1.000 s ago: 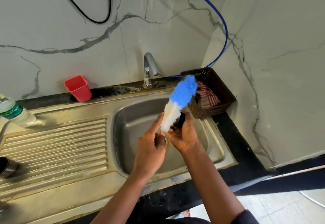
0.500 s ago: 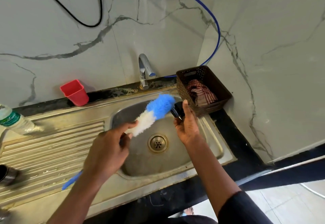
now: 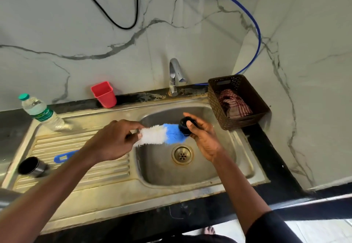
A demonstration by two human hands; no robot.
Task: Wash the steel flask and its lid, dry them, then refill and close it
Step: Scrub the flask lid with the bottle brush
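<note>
My right hand holds the small black flask lid over the sink basin. My left hand grips the bottle brush by its white bristles; the blue bristle tip presses against the lid. The brush's blue handle end sticks out over the drainboard behind my left wrist. The steel flask lies on its side at the drainboard's left end, dark open mouth facing me.
A tap stands behind the basin, no water running. A red cup and a plastic water bottle sit at the back left. A brown basket with a checked cloth stands right of the sink.
The brush has swung down from upright to nearly level. My left hand has slid left toward the drainboard, and the brush's blue tip now meets the lid in my right hand.
</note>
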